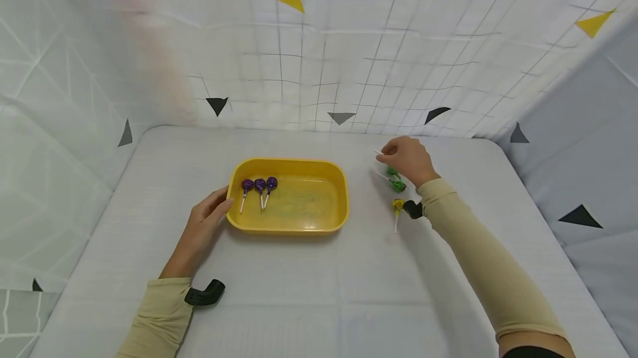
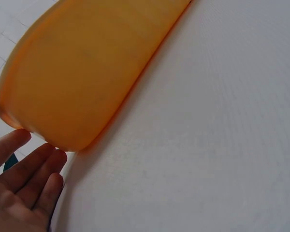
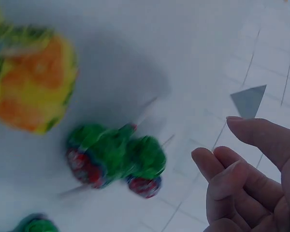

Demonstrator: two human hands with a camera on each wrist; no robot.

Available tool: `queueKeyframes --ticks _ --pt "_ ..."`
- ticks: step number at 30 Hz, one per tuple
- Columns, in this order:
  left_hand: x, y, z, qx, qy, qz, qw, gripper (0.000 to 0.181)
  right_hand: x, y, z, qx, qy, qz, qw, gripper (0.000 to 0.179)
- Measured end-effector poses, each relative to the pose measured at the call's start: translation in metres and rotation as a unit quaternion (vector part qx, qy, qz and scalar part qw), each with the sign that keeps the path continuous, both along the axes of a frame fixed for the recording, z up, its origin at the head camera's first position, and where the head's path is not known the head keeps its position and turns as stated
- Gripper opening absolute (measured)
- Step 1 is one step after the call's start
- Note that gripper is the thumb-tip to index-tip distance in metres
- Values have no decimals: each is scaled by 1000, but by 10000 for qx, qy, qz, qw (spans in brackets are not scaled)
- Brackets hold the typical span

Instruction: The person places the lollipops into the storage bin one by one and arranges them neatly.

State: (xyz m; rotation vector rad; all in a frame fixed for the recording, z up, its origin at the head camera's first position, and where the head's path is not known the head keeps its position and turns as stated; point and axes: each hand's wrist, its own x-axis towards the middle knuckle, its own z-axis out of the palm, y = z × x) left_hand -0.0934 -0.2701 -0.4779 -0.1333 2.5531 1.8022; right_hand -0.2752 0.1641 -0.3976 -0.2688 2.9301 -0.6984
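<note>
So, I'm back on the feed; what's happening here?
A person's left hand touches the left end of the yellow tray, where three purple lollipops lie. The right hand is by the green lollipops, seemingly not gripping one. A yellow lollipop lies outside the tray too, nearer the person.

"how's the left arm?"

"left forearm (image 1: 158,313) slanting toward the table's (image 1: 289,280) far edge, left hand (image 1: 205,218) at its end, fingers (image 2: 26,167) slightly bent."

"and the right?"

"right forearm (image 1: 480,258) reaching farther, angled leftward; right hand (image 1: 408,159) near the far edge, thumb (image 3: 263,134) apart from its curled fingers."
</note>
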Motion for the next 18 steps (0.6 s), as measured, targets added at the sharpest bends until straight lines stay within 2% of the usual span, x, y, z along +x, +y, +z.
queueKeyframes --ticks 6,12,18 --pt "0 -1 1 8 19 -10 10000 58 -4 18 -6 80 148 -354 9992 30" --pt "0 0 2 4 20 -5 10000 56 -6 27 -12 337 377 -540 9973 32" --pt "1 1 3 73 41 -34 10000 56 -9 34 -20 623 243 -654 9956 39"
